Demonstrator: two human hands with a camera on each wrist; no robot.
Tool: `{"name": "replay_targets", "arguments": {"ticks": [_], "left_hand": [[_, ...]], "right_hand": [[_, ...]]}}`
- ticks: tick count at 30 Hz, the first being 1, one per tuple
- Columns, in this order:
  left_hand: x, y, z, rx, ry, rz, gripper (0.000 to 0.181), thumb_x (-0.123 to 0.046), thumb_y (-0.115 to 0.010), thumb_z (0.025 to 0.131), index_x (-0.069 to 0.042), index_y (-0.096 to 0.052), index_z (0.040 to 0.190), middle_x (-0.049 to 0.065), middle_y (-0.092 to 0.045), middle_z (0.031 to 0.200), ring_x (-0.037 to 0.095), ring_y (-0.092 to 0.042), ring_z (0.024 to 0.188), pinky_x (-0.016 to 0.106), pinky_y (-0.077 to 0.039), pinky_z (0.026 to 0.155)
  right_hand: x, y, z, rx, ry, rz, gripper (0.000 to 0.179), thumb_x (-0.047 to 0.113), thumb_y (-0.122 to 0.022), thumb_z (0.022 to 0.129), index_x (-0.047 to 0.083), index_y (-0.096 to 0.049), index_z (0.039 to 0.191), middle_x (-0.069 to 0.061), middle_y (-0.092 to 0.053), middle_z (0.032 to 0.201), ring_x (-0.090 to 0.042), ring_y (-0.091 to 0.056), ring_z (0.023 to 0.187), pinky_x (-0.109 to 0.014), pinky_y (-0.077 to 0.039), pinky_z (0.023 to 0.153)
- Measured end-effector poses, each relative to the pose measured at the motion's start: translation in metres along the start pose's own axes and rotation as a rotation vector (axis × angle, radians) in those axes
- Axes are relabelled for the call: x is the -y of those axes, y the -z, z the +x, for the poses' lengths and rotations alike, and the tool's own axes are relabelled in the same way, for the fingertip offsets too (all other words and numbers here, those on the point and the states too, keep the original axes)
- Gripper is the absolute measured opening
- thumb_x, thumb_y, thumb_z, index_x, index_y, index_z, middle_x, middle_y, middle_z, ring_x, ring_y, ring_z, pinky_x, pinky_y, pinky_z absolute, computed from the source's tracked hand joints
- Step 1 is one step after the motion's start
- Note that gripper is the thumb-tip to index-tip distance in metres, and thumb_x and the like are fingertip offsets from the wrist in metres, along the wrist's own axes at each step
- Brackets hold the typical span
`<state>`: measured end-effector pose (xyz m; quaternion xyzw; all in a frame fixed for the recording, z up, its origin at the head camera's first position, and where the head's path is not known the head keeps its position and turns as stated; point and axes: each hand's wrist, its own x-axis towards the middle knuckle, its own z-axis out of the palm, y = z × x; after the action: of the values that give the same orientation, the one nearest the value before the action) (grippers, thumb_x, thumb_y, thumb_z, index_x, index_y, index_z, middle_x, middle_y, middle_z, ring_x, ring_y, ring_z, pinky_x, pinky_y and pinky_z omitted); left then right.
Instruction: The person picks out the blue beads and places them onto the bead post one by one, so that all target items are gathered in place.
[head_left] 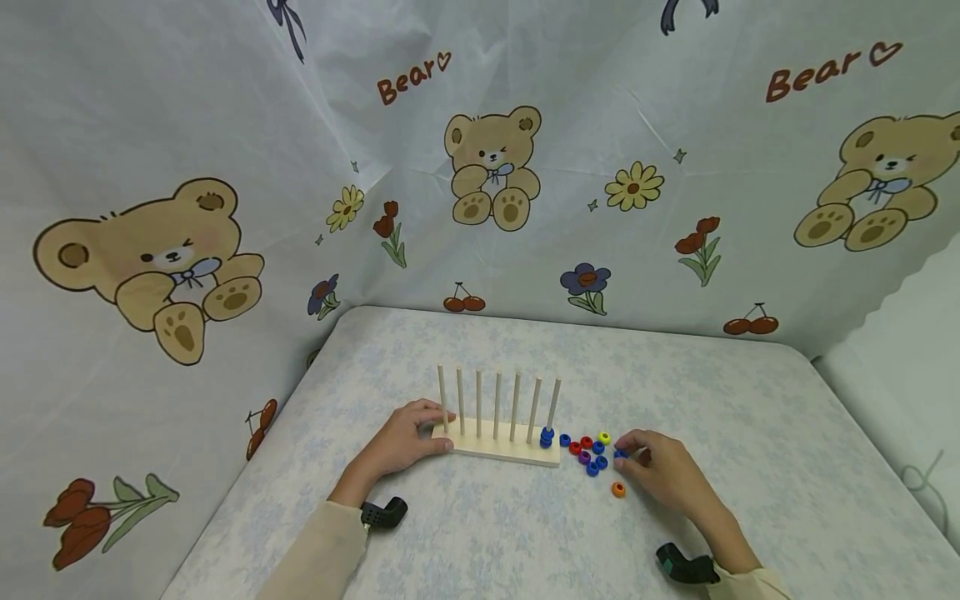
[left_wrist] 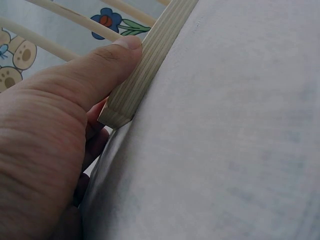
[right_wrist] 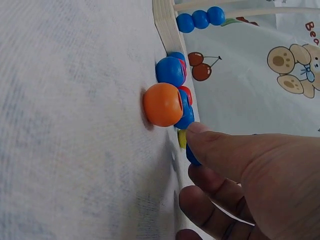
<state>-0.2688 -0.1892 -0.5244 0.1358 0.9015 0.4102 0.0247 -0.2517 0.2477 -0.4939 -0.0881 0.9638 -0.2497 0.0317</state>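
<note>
A wooden peg board [head_left: 495, 450] with several upright pegs lies on the table. My left hand [head_left: 401, 437] grips its left end, the thumb [left_wrist: 112, 62] along the front edge and the other fingers behind. Three blue beads [right_wrist: 200, 19] are stacked on the rightmost peg; the other pegs carry none. To the right of the board, my right hand [head_left: 663, 471] pinches a blue bead [right_wrist: 191, 154] between thumb and fingers, close over the table. Beside it lies a loose group of beads, blue [head_left: 592, 469], red [head_left: 587, 442], purple [head_left: 584, 457] and yellow [head_left: 603, 437].
An orange bead [head_left: 618, 489] sits apart, in front of the group. The pale patterned tabletop [head_left: 465, 533] runs to a hanging cloth [head_left: 300, 108] printed with bears and flowers at the back and left. A thin cord [head_left: 926, 479] shows at the far right.
</note>
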Motion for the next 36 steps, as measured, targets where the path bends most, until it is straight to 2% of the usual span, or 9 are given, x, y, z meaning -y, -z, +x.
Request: {"name": "replay_targets", "arguments": {"ticks": [7,18,25,36], "left_hand": [[0.001,0.0,-0.001,0.0,-0.021,-0.017,0.045,-0.051,-0.082,0.079,-0.039,-0.071,0.121,-0.016,-0.06,0.126,0.021,-0.054,0.128,0.055,-0.044,0.107],[-0.001,0.0,-0.001,-0.005,-0.012,-0.018,0.045,-0.053,-0.082,0.078,-0.04,-0.071,0.12,-0.016,-0.06,0.125,0.023,-0.053,0.13,0.056,-0.043,0.108],[0.0,0.0,-0.001,-0.001,-0.007,-0.017,0.045,-0.052,-0.082,0.078,-0.039,-0.071,0.12,-0.017,-0.06,0.125,0.023,-0.052,0.131,0.055,-0.043,0.108],[0.0,0.0,-0.002,-0.002,-0.008,-0.013,0.044,-0.053,-0.081,0.078,-0.041,-0.071,0.119,-0.016,-0.06,0.126,0.023,-0.053,0.13,0.056,-0.043,0.107]], "right_hand": [[0.003,0.004,-0.002,0.003,0.032,0.035,0.018,0.023,-0.077,0.09,0.015,-0.073,0.106,0.004,-0.071,0.097,-0.009,-0.06,0.079,-0.029,-0.05,0.07],[0.009,0.01,-0.001,-0.008,0.058,0.033,0.02,0.025,-0.076,0.091,0.017,-0.072,0.109,0.005,-0.072,0.098,-0.009,-0.06,0.08,-0.024,-0.049,0.065],[0.017,0.016,-0.003,-0.047,0.108,-0.007,0.02,0.025,-0.076,0.091,0.016,-0.072,0.109,0.005,-0.072,0.097,-0.009,-0.061,0.079,-0.024,-0.048,0.061],[0.028,0.024,-0.005,-0.104,0.162,0.008,0.021,0.025,-0.075,0.092,0.016,-0.072,0.111,0.003,-0.073,0.098,-0.011,-0.063,0.082,-0.024,-0.048,0.061]]}}
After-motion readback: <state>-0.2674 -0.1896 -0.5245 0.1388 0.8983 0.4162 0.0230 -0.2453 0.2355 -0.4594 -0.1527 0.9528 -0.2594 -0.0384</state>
